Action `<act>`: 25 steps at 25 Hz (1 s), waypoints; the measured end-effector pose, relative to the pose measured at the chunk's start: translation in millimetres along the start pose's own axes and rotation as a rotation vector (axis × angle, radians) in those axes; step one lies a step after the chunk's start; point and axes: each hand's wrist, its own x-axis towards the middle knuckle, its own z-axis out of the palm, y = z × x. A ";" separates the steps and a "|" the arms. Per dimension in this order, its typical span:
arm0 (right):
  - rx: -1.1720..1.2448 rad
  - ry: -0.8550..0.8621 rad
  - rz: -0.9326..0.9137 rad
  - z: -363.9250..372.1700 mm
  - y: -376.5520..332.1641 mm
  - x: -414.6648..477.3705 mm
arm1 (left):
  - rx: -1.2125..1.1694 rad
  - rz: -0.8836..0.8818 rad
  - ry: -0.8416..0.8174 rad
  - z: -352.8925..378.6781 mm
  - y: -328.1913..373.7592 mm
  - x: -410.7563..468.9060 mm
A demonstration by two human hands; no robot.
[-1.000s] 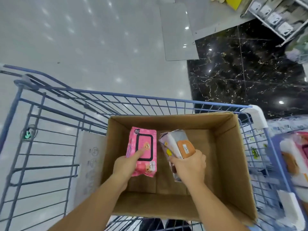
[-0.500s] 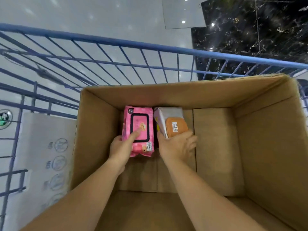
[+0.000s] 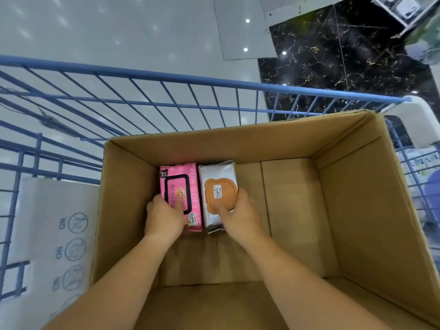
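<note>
An open cardboard box [image 3: 352, 186] sits inside a blue wire shopping cart [image 3: 166, 79]. Two wipe packs lie flat side by side on the box floor at its far left corner. The pink pack [image 3: 177, 184] has a black-framed lid, and my left hand [image 3: 163, 216] grips its near end with the thumb on top. The silver pack with an orange lid [image 3: 220, 184] lies to the right of it, touching it. My right hand [image 3: 238, 214] holds the silver pack's near end, thumb on the lid.
The right half of the box floor [image 3: 292, 210] is bare cardboard. A white panel with blue "NO" symbols [image 3: 54, 234] stands in the cart left of the box. Grey and black marble floor lies beyond the cart. A shelf [image 3: 404, 8] shows at the top right.
Both hands have lowered the two packs from mid-air into the box and laid them flat on its floor against the far left corner. The silver pack has turned from tilted to flat.
</note>
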 end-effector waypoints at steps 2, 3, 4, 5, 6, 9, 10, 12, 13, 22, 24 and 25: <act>-0.031 0.018 -0.020 -18.4 -6.6 -12.2 | -0.027 -0.032 -0.084 -7.1 -3.8 2.8; -0.058 0.038 -0.030 -30.9 -10.8 -20.8 | -0.029 -0.054 -0.128 -7.5 -18.7 12.5; -0.062 0.061 -0.036 -45.5 -14.7 -29.7 | -0.032 -0.065 -0.169 -13.1 -20.5 10.0; -0.042 0.079 -0.035 -63.0 -17.6 -41.2 | -0.040 -0.075 -0.214 -22.6 -8.7 -5.1; -0.016 0.081 -0.032 -80.1 -19.9 -53.9 | -0.042 -0.055 -0.261 -35.5 10.6 -30.2; 0.026 0.056 -0.039 -132.9 -25.8 -99.0 | 0.008 0.065 -0.359 -69.2 63.9 -107.9; 0.041 0.058 -0.024 -153.0 -29.0 -117.2 | 0.016 0.088 -0.385 -77.8 77.2 -130.5; 0.096 0.083 -0.005 -188.4 -37.2 -151.6 | -0.001 0.157 -0.433 -93.7 101.6 -175.8; 0.137 0.090 -0.008 -204.6 -43.1 -170.6 | -0.025 0.199 -0.444 -101.1 116.9 -198.0; 0.522 0.337 -0.086 -321.4 -67.8 -306.7 | -0.116 0.527 -0.629 -110.8 243.0 -336.0; 0.593 0.414 -0.115 -349.3 -61.5 -336.0 | -0.101 0.608 -0.714 -100.4 270.6 -368.4; 0.626 0.475 -0.131 -367.8 -56.3 -351.9 | -0.097 0.655 -0.750 -92.4 287.9 -389.8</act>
